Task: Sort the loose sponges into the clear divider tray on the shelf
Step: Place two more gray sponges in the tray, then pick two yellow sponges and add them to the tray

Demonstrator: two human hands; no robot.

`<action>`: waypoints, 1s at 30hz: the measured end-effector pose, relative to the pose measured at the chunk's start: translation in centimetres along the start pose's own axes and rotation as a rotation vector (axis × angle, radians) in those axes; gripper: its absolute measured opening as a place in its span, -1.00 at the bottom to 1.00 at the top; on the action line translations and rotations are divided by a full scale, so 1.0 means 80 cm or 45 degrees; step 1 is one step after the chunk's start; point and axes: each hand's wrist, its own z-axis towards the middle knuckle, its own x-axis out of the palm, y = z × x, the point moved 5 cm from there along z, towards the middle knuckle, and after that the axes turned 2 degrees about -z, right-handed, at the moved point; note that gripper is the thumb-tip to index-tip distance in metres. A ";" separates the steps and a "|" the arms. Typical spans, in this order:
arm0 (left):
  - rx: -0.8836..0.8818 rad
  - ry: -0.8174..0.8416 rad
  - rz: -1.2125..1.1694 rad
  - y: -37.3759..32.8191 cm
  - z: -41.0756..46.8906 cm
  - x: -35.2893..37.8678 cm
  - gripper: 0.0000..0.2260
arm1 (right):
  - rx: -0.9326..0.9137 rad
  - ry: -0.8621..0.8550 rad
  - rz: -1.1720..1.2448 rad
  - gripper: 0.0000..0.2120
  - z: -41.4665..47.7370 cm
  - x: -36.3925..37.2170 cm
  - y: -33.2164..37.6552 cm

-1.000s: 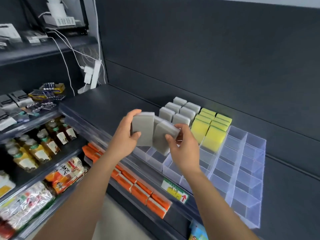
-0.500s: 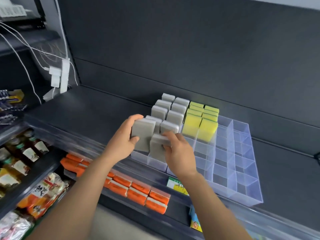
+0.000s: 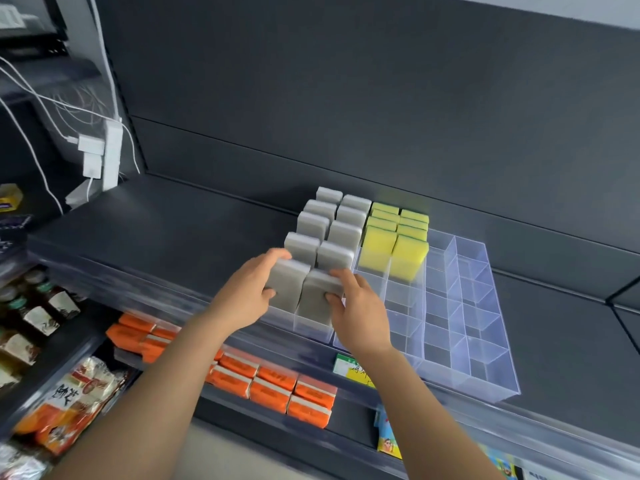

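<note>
A clear divider tray sits on the dark shelf. Its two left columns hold several upright grey sponges, and the two columns beside them hold several yellow sponges. My left hand grips a grey sponge standing in the front cell of the leftmost column. My right hand grips another grey sponge standing in the front cell of the second column. Both sponges are upright and partly down in their cells.
The tray's right columns and front cells hold nothing. White chargers and cables hang at the back left. Below the shelf are orange packs, bottles and snack bags. A price label sits on the shelf edge.
Both hands moved forward and down, bringing the two grey sponges from above the tray into the front cells of the two left columns. The view shifted right.
</note>
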 end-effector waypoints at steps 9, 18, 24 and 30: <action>-0.036 0.045 0.013 0.001 0.003 0.003 -0.43 | -0.114 0.019 -0.093 -0.64 -0.005 0.000 0.001; 0.142 -0.055 0.199 -0.030 -0.009 0.000 -0.32 | -0.086 -0.031 -0.163 -0.43 -0.023 -0.008 -0.011; 0.438 -0.231 0.396 -0.088 -0.017 0.009 -0.46 | 0.089 -0.107 -0.299 -0.44 -0.053 -0.033 -0.046; 0.636 -0.306 0.638 -0.170 -0.021 0.051 -0.56 | 0.295 -0.190 -0.438 -0.46 -0.098 -0.078 -0.095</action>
